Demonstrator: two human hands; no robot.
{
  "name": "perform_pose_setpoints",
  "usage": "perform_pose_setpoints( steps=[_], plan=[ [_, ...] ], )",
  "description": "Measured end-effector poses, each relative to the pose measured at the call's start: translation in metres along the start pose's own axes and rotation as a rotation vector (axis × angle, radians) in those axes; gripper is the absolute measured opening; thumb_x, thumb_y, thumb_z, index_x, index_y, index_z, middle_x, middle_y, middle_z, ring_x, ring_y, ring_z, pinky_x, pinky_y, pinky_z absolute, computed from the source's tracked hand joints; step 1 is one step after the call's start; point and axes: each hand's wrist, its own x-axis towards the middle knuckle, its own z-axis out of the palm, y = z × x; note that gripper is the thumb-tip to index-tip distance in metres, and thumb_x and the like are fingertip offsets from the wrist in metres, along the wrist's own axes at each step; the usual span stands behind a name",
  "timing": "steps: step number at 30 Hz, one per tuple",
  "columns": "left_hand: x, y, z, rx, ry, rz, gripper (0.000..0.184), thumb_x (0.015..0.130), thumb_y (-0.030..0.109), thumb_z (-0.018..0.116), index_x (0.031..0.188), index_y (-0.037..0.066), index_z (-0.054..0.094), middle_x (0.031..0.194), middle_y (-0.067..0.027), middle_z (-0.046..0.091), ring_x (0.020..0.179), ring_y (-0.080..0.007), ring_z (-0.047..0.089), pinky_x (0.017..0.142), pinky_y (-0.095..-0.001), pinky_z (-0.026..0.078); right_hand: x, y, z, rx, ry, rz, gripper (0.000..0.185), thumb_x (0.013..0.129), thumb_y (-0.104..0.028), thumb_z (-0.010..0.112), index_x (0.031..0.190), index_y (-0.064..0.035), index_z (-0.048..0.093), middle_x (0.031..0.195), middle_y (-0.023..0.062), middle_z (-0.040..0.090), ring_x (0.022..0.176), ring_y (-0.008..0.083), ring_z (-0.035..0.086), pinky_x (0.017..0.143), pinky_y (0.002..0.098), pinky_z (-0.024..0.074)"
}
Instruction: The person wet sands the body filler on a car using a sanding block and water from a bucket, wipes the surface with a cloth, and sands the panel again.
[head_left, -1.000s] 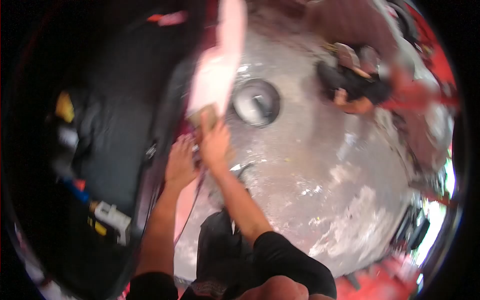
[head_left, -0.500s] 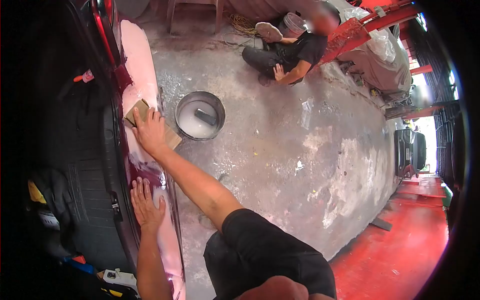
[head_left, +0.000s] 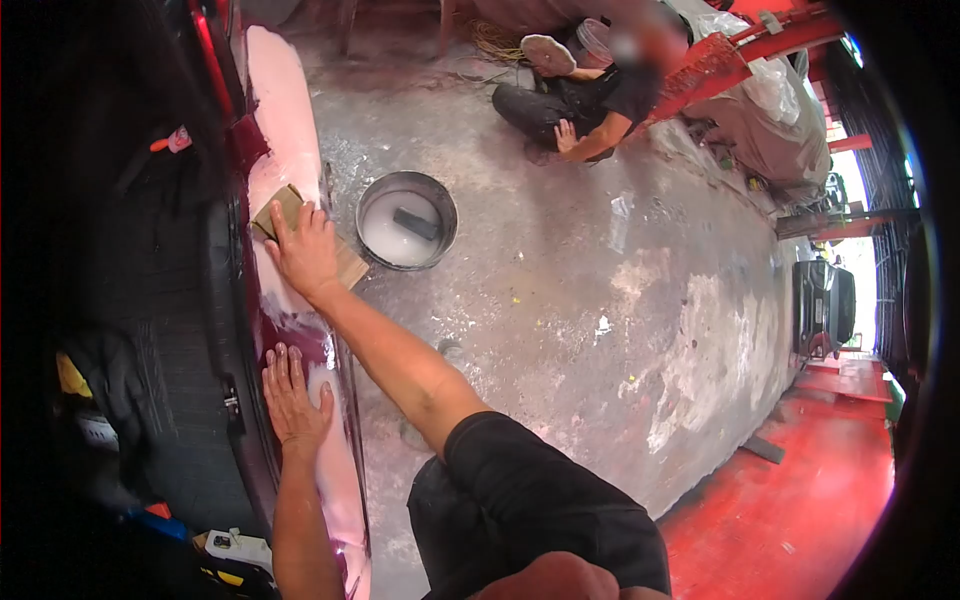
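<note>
Pink filler patches cover parts of a dark red car panel [head_left: 283,90] that runs down the left side. My right hand [head_left: 303,250] presses a brown-green sanding sheet [head_left: 290,203] on the pink surface, fingers over it. A wooden piece [head_left: 351,268] shows under the hand's right side. Lower down, my left hand [head_left: 297,402] lies flat on the panel with its fingers spread and holds nothing. Just right of the panel stands a round black basin [head_left: 405,262] of milky water with a dark block [head_left: 416,223] in it.
A seated person [head_left: 590,105] in black holds a round pale pad [head_left: 548,55] at the top. A bucket [head_left: 594,40] is beside them. The car's dark interior [head_left: 180,350] holds tools at left. A dark car [head_left: 824,308] stands far right.
Since one second ago, the view has turned and steadied. My hands are farther apart, the left one lower on the panel. Over the last half second both hands have barely moved.
</note>
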Motion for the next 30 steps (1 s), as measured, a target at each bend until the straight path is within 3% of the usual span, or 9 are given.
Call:
perform_pose_setpoints(
  steps=[5, 8, 11, 15, 18, 20, 23, 28, 30],
  plan=[
    [0.000, -0.004, 0.005, -0.016, -0.014, 0.005, 0.085, 0.091, 0.039, 0.063, 0.161, 0.003, 0.033, 0.170, -0.0166, 0.028, 0.160, -0.0343, 0.018, 0.130, -0.0472, 0.014, 0.005, 0.006, -0.007, 0.015, -0.215, 0.017, 0.078, 0.092, -0.042, 0.071, 0.160, -0.0169, 0.041, 0.145, 0.0312, 0.049, 0.126, 0.0451, 0.051, 0.099, 0.0547, 0.0432],
    [-0.001, -0.003, 0.001, 0.024, -0.094, -0.058, 0.086, 0.093, 0.044, 0.060, 0.163, 0.003, 0.030, 0.172, -0.0162, 0.025, 0.160, -0.0336, 0.017, 0.131, -0.0469, 0.013, 0.000, 0.000, 0.000, -0.087, -0.036, -0.002, 0.070, 0.094, -0.041, 0.070, 0.157, -0.0213, 0.046, 0.137, 0.0300, 0.053, 0.119, 0.0443, 0.055, 0.096, 0.0543, 0.0445],
    [-0.002, -0.008, 0.010, -0.008, -0.051, -0.038, 0.088, 0.093, 0.045, 0.060, 0.164, 0.006, 0.028, 0.172, -0.0157, 0.023, 0.161, -0.0332, 0.017, 0.131, -0.0471, 0.013, -0.006, -0.005, -0.029, 0.059, -0.177, 0.052, 0.066, 0.096, -0.040, 0.069, 0.156, -0.0221, 0.047, 0.136, 0.0318, 0.052, 0.113, 0.0436, 0.056, 0.093, 0.0536, 0.0450],
    [-0.002, -0.006, 0.008, -0.029, -0.075, -0.051, 0.090, 0.092, 0.044, 0.063, 0.165, 0.008, 0.025, 0.172, -0.0150, 0.022, 0.161, -0.0323, 0.016, 0.131, -0.0471, 0.013, -0.113, -0.008, -0.060, 0.060, -0.242, -0.015, 0.069, 0.096, -0.038, 0.069, 0.159, -0.0239, 0.045, 0.139, 0.0353, 0.049, 0.110, 0.0440, 0.056, 0.091, 0.0532, 0.0446],
    [-0.003, -0.006, 0.009, 0.007, -0.089, -0.056, 0.090, 0.092, 0.045, 0.061, 0.165, 0.007, 0.025, 0.173, -0.0147, 0.021, 0.161, -0.0319, 0.015, 0.131, -0.0460, 0.011, -0.123, 0.008, -0.069, 0.010, -0.220, -0.097, 0.066, 0.094, -0.037, 0.069, 0.155, -0.0237, 0.050, 0.131, 0.0282, 0.052, 0.110, 0.0441, 0.057, 0.086, 0.0544, 0.0468],
    [-0.004, -0.005, 0.006, -0.010, -0.107, -0.051, 0.090, 0.093, 0.046, 0.061, 0.165, 0.006, 0.025, 0.173, -0.0147, 0.020, 0.161, -0.0319, 0.015, 0.131, -0.0458, 0.011, -0.069, 0.020, -0.054, -0.067, -0.137, -0.155, 0.063, 0.095, -0.037, 0.068, 0.154, -0.0235, 0.052, 0.129, 0.0286, 0.054, 0.107, 0.0446, 0.058, 0.085, 0.0544, 0.0475],
    [-0.001, -0.007, 0.011, -0.027, -0.093, -0.051, 0.089, 0.093, 0.045, 0.060, 0.165, 0.006, 0.026, 0.173, -0.0148, 0.021, 0.161, -0.0319, 0.015, 0.131, -0.0460, 0.010, 0.010, 0.011, -0.044, -0.028, -0.135, -0.011, 0.054, 0.097, -0.035, 0.065, 0.147, -0.0172, 0.057, 0.120, 0.0291, 0.058, 0.100, 0.0457, 0.060, 0.083, 0.0550, 0.0487],
    [0.001, -0.004, 0.006, -0.016, -0.073, -0.052, 0.087, 0.093, 0.044, 0.061, 0.164, 0.005, 0.029, 0.172, -0.0155, 0.023, 0.161, -0.0329, 0.016, 0.131, -0.0470, 0.012, -0.108, 0.000, -0.059, 0.015, -0.154, -0.008, 0.063, 0.095, -0.035, 0.069, 0.154, -0.0215, 0.052, 0.138, 0.0327, 0.051, 0.110, 0.0464, 0.056, 0.087, 0.0556, 0.0477],
    [-0.002, -0.003, 0.005, -0.025, -0.065, -0.055, 0.086, 0.093, 0.043, 0.061, 0.163, 0.004, 0.030, 0.172, -0.0158, 0.023, 0.161, -0.0333, 0.016, 0.131, -0.0471, 0.012, -0.115, 0.004, -0.063, -0.012, -0.196, -0.018, 0.066, 0.094, -0.035, 0.070, 0.156, -0.0238, 0.049, 0.144, 0.0334, 0.047, 0.112, 0.0462, 0.055, 0.088, 0.0556, 0.0472]
  ],
)
